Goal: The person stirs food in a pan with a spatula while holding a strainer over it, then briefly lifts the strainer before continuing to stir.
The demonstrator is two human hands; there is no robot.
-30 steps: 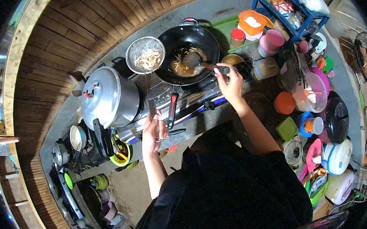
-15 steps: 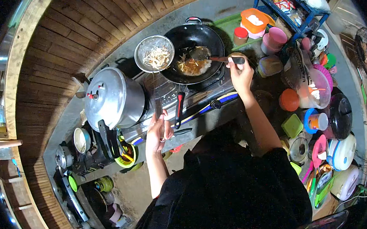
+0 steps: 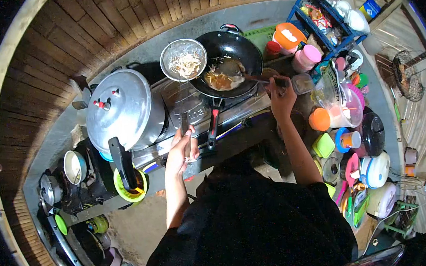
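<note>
- Head view: black wok [image 3: 232, 61] sits on the stove [image 3: 191, 109], far centre, with strips of food and a patch of oil in its bowl.
- Right hand [image 3: 281, 97] has its fingers wrapped round the handle of a spatula [image 3: 248, 76]; the blade lies in the wok among the strips.
- Left hand [image 3: 182, 150] grips the long handle of a strainer [image 3: 184, 60]; its round basket hangs at the wok's left rim, loaded with pale shreds.
- Progress, judged: some food is already in the wok and frying; the basket's load is not yet tipped in or is draining, cannot tell which.
- Left of the wok: pressure cooker [image 3: 121, 110], lid on, on the same stove.
- Right: blue rack [image 3: 331, 16], orange tub [image 3: 288, 34], pink cups [image 3: 304, 58], assorted containers.
- Wooden wall [image 3: 114, 20] runs behind.
</note>
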